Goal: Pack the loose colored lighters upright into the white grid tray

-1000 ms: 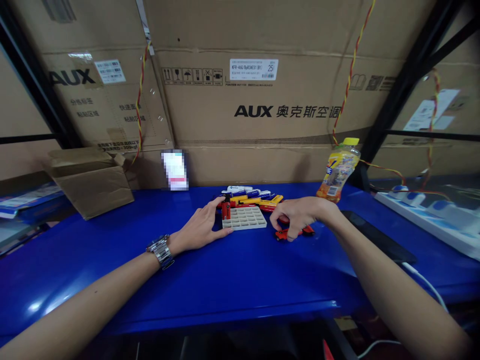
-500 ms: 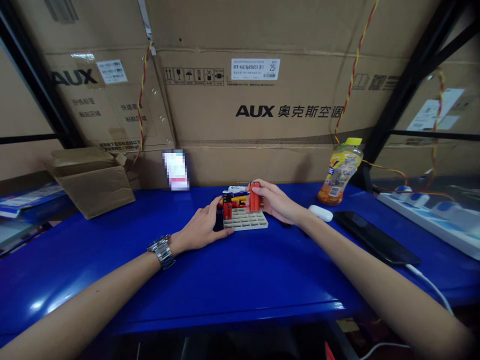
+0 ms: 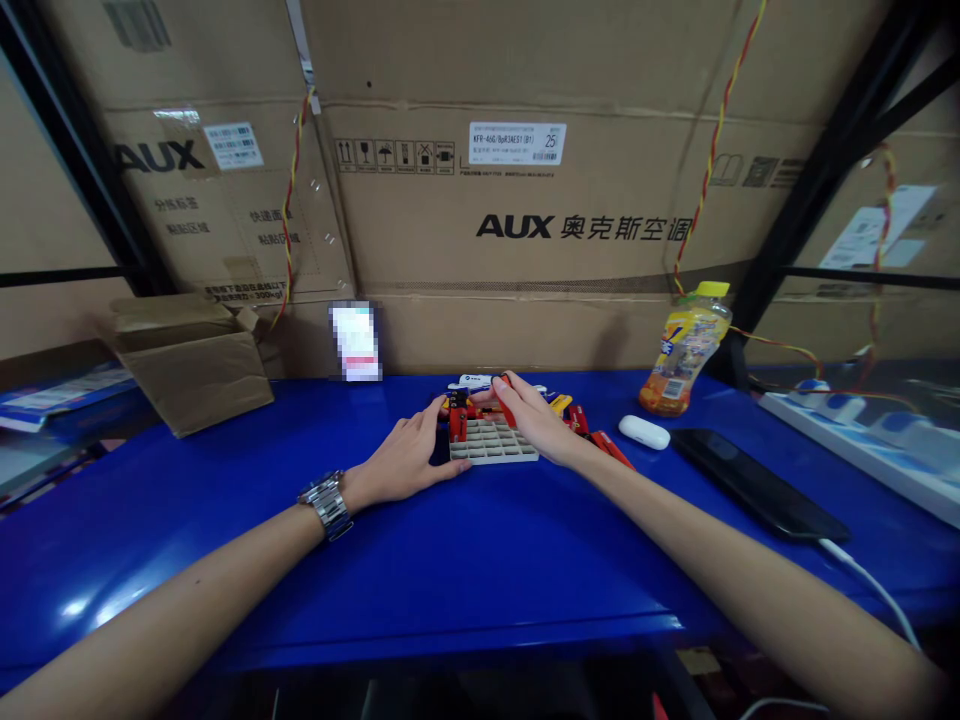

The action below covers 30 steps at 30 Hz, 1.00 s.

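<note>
A grey grid tray lies on the blue table. One red battery stands upright in its far left corner. My left hand, a metal watch on its wrist, rests against the tray's left side with fingers curled, thumb and forefinger by the standing battery. My right hand is over the tray's far right part, fingers closed on a second red battery tilted down toward the grid. A pile of red, yellow and blue batteries lies behind and to the right of the tray.
A white earbud case, a black phone with a cable and a yellow drink bottle sit to the right. A white power strip runs at far right. An open cardboard box stands at left; big cartons form the back wall.
My right hand took a red battery from the table at right, lifted it above the tray, and has now lowered it onto the grid. My left hand stayed at the tray.
</note>
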{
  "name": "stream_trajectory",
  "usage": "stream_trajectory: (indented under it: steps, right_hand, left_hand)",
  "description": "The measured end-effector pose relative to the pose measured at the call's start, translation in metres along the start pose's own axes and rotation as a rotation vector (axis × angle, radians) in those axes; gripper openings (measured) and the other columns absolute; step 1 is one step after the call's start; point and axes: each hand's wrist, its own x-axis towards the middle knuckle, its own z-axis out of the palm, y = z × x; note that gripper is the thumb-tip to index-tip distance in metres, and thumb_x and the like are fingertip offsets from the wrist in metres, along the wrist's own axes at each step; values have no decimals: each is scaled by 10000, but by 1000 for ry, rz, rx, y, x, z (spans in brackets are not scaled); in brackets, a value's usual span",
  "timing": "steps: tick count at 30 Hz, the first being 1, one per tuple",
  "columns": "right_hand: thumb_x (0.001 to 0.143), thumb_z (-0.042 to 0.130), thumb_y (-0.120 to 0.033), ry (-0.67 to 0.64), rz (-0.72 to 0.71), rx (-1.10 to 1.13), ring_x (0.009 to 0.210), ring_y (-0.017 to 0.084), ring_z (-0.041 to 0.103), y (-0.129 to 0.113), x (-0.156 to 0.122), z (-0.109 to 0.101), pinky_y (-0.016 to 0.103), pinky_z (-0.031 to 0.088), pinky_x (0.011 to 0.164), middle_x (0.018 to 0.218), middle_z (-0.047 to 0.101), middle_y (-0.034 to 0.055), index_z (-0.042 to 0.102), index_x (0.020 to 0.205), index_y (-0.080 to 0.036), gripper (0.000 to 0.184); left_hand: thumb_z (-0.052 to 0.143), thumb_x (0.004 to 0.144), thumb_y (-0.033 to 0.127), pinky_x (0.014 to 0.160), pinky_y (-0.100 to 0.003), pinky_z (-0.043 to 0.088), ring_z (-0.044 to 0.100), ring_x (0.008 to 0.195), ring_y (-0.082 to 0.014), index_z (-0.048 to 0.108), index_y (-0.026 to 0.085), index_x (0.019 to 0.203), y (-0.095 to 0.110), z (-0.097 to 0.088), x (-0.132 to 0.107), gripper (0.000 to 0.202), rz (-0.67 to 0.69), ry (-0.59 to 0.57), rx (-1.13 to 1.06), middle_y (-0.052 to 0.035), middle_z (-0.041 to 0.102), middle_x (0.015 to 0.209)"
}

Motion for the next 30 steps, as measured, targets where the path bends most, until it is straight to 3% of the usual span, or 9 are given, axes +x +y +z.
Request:
stream_trajectory:
  steps: [6, 10, 12, 14, 17, 21, 25, 30]
  right_hand:
    - [927, 479, -448, -39, -57, -100, 1058, 236, 607, 2, -1, 4, 418, 532, 864, 1073, 638, 102, 485, 893, -235, 216]
    - [934, 455, -445, -41, -28, -131, 783, 187, 650, -7, -3, 6, 353, 543, 684, 863, 652, 62, 438, 847, -237, 227]
    - [927, 454, -472, -35, -8, -128, 531, 128, 559, -10, -4, 6, 280, 466, 497, 666, 583, -7, 401, 820, -240, 261]
    - [902, 472, -524, 9, 33, -113, 373, 80, 371, -13, -6, 6, 220, 301, 366, 520, 431, -76, 394, 813, -243, 305]
    - [867, 444, -626, 68, 155, -64, 331, 54, 184, -15, -8, 4, 202, 142, 325, 440, 261, -106, 424, 741, -231, 415]
    - [840, 429, -666, 90, 220, -14, 325, 51, 162, -17, -10, 3, 218, 121, 320, 378, 208, -86, 365, 549, -223, 535]
    - [800, 541, -596, 181, 163, -77, 327, 54, 185, -16, -10, 5, 238, 129, 322, 375, 220, -76, 303, 500, -237, 524]
    - [770, 575, -379, 320, 64, -220, 346, 56, 234, -6, -7, 5, 242, 182, 347, 418, 247, -83, 313, 533, -236, 382]
  left_hand:
    - [468, 836, 666, 975, -551, 392, 458, 1265, -399, 58, 125, 1493, -3, 3, 1, 944, 28, 21, 25, -262, 385, 1442]
    - [471, 831, 669, 980, -548, 392, 473, 1249, -399, 63, 130, 1495, -5, 4, 2, 948, 31, 27, 30, -256, 383, 1447]
    - [468, 827, 676, 978, -549, 394, 484, 1235, -401, 72, 125, 1495, -4, 4, 2, 952, 22, 25, 27, -252, 399, 1437]
    - [459, 823, 689, 974, -553, 395, 488, 1224, -409, 89, 102, 1491, -2, 2, 2, 963, 4, 16, 19, -259, 421, 1417]
    - [448, 818, 712, 983, -552, 390, 490, 1215, -412, 118, 61, 1481, 0, 1, 2, 985, -16, -5, 15, -278, 412, 1416]
    - [443, 814, 724, 995, -549, 384, 477, 1231, -405, 127, 64, 1475, -1, 1, 3, 986, -8, -8, 18, -275, 384, 1439]
    - [441, 812, 726, 985, -547, 394, 494, 1210, -402, 138, 69, 1474, -1, 1, 3, 980, -2, -4, 26, -275, 395, 1430]
    - [437, 817, 718, 985, -532, 394, 510, 1188, -399, 127, 39, 1474, 3, -1, 3, 994, -35, -26, 30, -285, 449, 1377]
